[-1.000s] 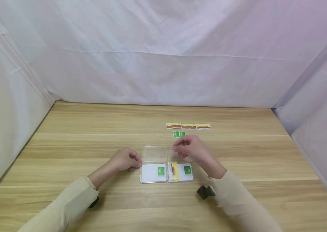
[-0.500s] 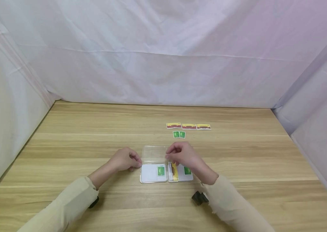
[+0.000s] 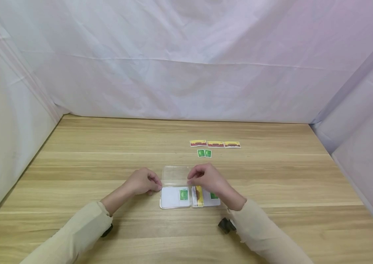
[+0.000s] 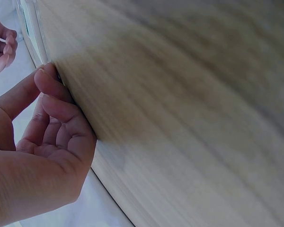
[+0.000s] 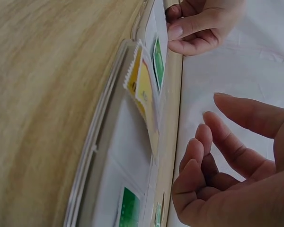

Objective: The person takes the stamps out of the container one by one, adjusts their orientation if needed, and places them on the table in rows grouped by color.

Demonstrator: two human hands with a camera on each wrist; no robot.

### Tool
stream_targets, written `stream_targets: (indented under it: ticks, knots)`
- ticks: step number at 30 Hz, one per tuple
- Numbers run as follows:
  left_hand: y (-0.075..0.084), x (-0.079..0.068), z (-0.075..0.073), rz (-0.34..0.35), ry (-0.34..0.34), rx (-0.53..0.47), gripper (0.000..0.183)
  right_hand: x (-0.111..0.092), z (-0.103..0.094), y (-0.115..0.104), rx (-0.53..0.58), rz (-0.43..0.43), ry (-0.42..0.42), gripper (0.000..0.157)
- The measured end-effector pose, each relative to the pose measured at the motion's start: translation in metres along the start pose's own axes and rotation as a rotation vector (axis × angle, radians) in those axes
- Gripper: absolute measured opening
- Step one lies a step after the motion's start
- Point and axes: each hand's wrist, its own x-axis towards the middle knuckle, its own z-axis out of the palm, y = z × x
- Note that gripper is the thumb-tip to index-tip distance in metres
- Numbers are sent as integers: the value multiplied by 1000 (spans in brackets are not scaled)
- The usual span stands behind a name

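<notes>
Two small clear plastic cases with white inserts lie side by side with their lids laid back. My left hand (image 3: 145, 180) pinches the back left corner of the left case (image 3: 170, 200), thumb against fingertips. A green stamp (image 3: 183, 194) lies in it, with another edge showing beneath. My right hand (image 3: 209, 179) hovers over the right case (image 3: 211, 202), fingers loosely bent. The right wrist view shows thumb and forefinger apart, nothing between them. Yellow stamps (image 5: 144, 87) stand tilted in a slightly fanned bunch at that case's left side. A green stamp (image 5: 129, 208) lies at its right.
Behind the cases lie three yellow-and-red stamps (image 3: 215, 144) in a row and two green stamps (image 3: 204, 153). The left case's clear lid (image 3: 176, 175) lies flat. White cloth (image 3: 180, 91) walls the wooden table (image 3: 107, 161) at back and sides.
My right hand has moved left and slightly toward me, from over the right lid to near the gap between the lids. My left hand has stayed at the case corner.
</notes>
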Motion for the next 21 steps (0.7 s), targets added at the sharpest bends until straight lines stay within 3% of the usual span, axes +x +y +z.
stream_targets:
  ticks: [21]
  knots:
    - [3, -1, 0, -3, -1, 3, 4, 2, 6, 7, -41, -4, -9, 5]
